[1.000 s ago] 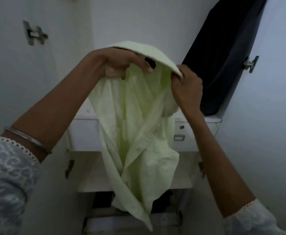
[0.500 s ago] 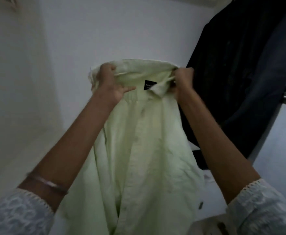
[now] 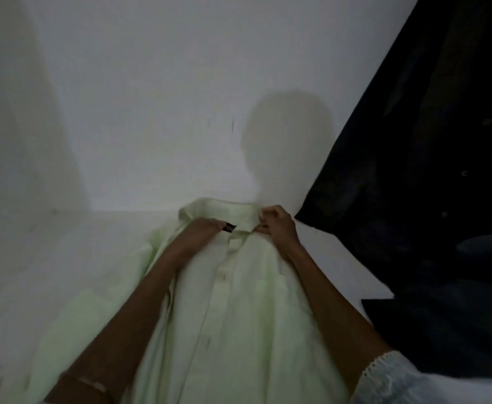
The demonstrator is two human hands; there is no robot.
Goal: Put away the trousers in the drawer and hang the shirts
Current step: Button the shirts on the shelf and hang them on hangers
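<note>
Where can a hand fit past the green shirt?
Left of the green shirt, up to the side wall, it's bare. Above it, the back wall is bare too. The right is crowded: the dark garment hangs close beside the right hand.

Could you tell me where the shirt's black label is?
Head view, lower centre: black label inside the green shirt's collar, between left hand and right hand.

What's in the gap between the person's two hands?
The collar of the pale green shirt, with a small black label beside the left hand; the right hand pinches its other end. The head view shows it.
</note>
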